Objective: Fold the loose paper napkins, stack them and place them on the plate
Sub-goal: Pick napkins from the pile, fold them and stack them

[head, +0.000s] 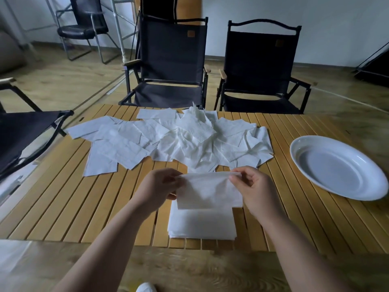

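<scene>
left hand (pixel 155 187) + right hand (pixel 255 189) pinch 1 napkin (pixel 208 192) | 1 stack (pixel 202 224) — 1 plate (pixel 334 165)

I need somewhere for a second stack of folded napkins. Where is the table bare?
Bare slats lie left of the folded stack and between it and the plate. Loose napkins crowd the far middle; the left hand and right hand hold a napkin over the stack.

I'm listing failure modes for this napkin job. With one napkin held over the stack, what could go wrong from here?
The left hand and right hand pinch the napkin at its top corners; it hangs limp and may land askew on the stack. The stack lies close to the near edge of the table; a forearm could knock it off. The plate sits off right; carried sheets may fan out.
</scene>
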{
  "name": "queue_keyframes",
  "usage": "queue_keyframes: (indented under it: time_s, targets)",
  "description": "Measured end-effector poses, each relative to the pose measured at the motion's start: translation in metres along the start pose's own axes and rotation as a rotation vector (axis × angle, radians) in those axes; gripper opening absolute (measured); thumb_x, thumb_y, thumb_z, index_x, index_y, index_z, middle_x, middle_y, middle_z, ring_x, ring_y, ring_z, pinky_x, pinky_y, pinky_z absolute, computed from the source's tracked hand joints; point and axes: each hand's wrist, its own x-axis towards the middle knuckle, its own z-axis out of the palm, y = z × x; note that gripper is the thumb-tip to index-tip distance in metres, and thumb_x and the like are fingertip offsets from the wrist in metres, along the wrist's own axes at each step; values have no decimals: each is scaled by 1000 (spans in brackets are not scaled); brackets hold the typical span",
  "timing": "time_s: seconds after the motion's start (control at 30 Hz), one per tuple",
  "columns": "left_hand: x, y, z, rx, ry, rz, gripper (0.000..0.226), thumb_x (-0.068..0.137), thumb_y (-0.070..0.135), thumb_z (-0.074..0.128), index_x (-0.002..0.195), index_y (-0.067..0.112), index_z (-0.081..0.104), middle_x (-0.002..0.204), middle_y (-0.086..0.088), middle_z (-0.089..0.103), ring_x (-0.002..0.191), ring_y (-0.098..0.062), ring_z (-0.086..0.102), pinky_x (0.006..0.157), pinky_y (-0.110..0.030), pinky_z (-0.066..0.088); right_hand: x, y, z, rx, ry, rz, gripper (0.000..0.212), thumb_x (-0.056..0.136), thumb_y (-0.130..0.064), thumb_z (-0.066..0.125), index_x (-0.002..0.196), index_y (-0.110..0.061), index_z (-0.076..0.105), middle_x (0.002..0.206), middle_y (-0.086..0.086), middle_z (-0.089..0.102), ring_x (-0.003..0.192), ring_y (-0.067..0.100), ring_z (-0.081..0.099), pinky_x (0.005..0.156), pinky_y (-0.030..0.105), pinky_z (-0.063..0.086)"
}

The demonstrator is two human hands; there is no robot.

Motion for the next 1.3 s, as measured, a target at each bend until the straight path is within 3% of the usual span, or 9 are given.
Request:
queue_keyframes:
  time_s: [0.13,0.27,0.43,0.63,0.8,1.07,1.3]
  targets:
    - [-9,-3,-3,-6,-24,-52,10,93,17,68,99,15,75,80,0,75,70,-12,71,58,-22,55,-9,6,4,37,-37,116,11,89,-26,74,86,-34,68,82,-10,74,78,-2,68,64,12,50]
    - [-18,-18,2,43,-67,-129,10,93,20,68,96,17,76,81,-3,75,70,-17,72,58,-28,58,-20,23,12,-98,-172,314,8,88,-33,74,86,-29,67,83,-11,73,78,7,69,61,23,50]
    - [-22,-26,8,97,-97,-185,10,91,20,69,89,12,74,74,-6,71,58,-13,67,52,-22,51,-24,31,15,-247,-278,352,12,91,-34,71,94,-24,67,74,-8,71,46,-1,56,42,8,36]
    - [-20,-28,10,202,-82,-156,11,91,22,70,86,13,70,70,-4,68,53,-12,61,50,-21,48,-22,34,23,-297,-259,345,13,89,-38,72,92,-26,67,85,-11,68,76,6,64,59,20,49]
    - [-18,-30,9,222,-53,-133,12,91,24,70,85,14,69,71,-9,70,50,-12,58,48,-25,48,-20,34,25,-307,-231,316,13,89,-38,72,89,-26,65,82,-11,66,76,4,61,58,18,43]
    - [-16,-32,11,293,-61,-115,8,90,24,71,92,19,66,85,2,68,50,-4,59,47,-14,44,-18,37,27,-354,-207,299,16,88,-38,74,84,-26,63,75,-7,63,70,8,60,57,18,44]
    - [-13,-33,8,349,-54,-134,33,83,26,78,106,24,54,93,2,64,63,-13,63,46,-15,46,-17,40,28,-360,-183,318,20,86,-36,76,87,-27,58,76,-6,61,69,8,58,56,17,41]
